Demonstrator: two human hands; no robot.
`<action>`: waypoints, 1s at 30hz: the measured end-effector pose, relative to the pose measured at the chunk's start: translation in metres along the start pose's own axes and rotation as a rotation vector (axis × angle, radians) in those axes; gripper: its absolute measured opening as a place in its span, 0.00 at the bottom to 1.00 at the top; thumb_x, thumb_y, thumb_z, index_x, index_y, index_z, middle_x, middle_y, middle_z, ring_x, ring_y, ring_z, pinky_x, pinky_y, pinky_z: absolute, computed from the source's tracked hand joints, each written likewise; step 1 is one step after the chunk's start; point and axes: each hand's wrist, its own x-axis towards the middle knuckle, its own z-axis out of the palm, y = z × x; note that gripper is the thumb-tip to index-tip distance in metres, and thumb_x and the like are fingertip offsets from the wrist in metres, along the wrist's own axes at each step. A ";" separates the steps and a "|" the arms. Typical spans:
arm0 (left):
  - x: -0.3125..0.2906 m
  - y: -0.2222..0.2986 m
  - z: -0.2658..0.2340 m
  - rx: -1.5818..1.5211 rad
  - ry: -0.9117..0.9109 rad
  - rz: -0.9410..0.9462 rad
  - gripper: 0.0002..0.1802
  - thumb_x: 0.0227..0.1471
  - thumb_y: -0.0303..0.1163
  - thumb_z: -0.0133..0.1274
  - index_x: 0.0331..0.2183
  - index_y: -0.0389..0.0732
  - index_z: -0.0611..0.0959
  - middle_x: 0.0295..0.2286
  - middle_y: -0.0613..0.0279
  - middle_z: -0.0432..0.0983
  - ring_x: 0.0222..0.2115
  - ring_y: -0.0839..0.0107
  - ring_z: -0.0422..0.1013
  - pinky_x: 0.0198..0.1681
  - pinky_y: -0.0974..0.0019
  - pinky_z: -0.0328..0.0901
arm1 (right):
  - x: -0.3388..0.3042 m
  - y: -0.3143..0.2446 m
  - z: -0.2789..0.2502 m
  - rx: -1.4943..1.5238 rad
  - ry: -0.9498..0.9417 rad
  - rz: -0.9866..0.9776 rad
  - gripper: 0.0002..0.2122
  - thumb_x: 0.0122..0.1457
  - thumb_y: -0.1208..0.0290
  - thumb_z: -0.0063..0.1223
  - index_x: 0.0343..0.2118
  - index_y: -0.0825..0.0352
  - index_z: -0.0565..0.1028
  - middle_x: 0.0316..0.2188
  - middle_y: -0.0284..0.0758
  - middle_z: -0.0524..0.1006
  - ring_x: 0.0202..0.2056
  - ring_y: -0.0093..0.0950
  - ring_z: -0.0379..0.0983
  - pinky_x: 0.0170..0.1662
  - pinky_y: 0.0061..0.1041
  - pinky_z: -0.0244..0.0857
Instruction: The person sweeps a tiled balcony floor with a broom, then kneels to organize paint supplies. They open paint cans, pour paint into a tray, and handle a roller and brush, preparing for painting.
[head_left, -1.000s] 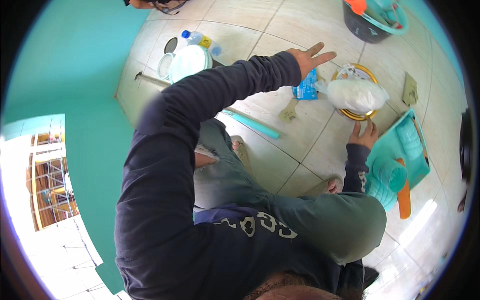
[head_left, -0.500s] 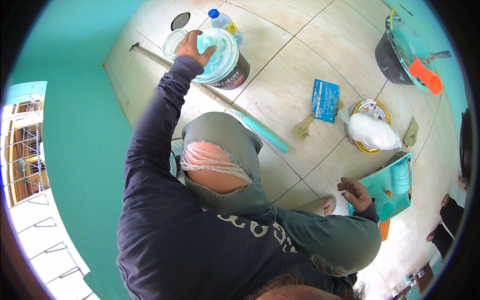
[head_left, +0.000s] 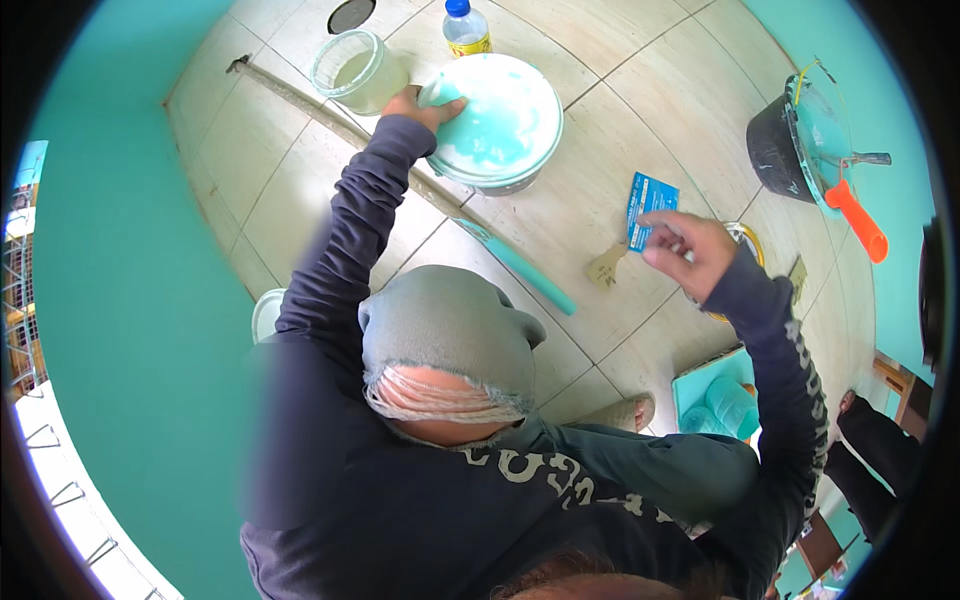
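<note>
A dark navy sweatshirt [head_left: 390, 500] is worn, its left sleeve [head_left: 375, 190] bunched in folds, pale lettering [head_left: 520, 465] printed across the chest and down the right sleeve [head_left: 770, 340]; gray-green trousers [head_left: 450, 310] are torn at the left knee, frayed with white threads [head_left: 450, 398].

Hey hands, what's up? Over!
Left hand: thumb on round, teal-smeared white lid. Right hand: partly open, apparently empty. Beside left: translucent round plastic tub.

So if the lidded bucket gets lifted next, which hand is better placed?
Probably the left hand: it is at the left edge of the lid, thumb on top. The right hand is apart from the bucket, half-curled near the blue packet.
</note>
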 end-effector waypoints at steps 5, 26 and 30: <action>-0.005 -0.011 -0.016 -0.190 -0.272 -0.075 0.46 0.30 0.56 0.62 0.40 0.24 0.72 0.31 0.44 0.75 0.28 0.60 0.74 0.34 0.66 0.69 | 0.041 0.004 0.024 0.005 0.063 -0.030 0.15 0.53 0.71 0.51 0.43 0.68 0.69 0.27 0.34 0.74 0.29 0.20 0.69 0.33 0.21 0.64; 0.102 -0.083 -0.008 -0.886 0.845 -1.033 0.39 0.30 0.32 0.64 0.46 0.31 0.65 0.39 0.42 0.70 0.40 0.51 0.69 0.41 0.61 0.67 | 0.061 0.060 0.070 0.929 0.432 0.401 0.23 0.52 0.61 0.54 0.42 0.75 0.61 0.34 0.40 0.70 0.29 0.27 0.71 0.29 0.27 0.70; 0.128 -0.186 0.017 -1.060 0.586 -0.569 0.26 0.35 0.32 0.59 0.36 0.25 0.74 0.34 0.41 0.73 0.34 0.55 0.71 0.39 0.63 0.64 | 0.055 0.061 0.072 0.989 0.449 0.410 0.19 0.54 0.60 0.52 0.41 0.69 0.63 0.31 0.36 0.72 0.29 0.25 0.71 0.30 0.24 0.67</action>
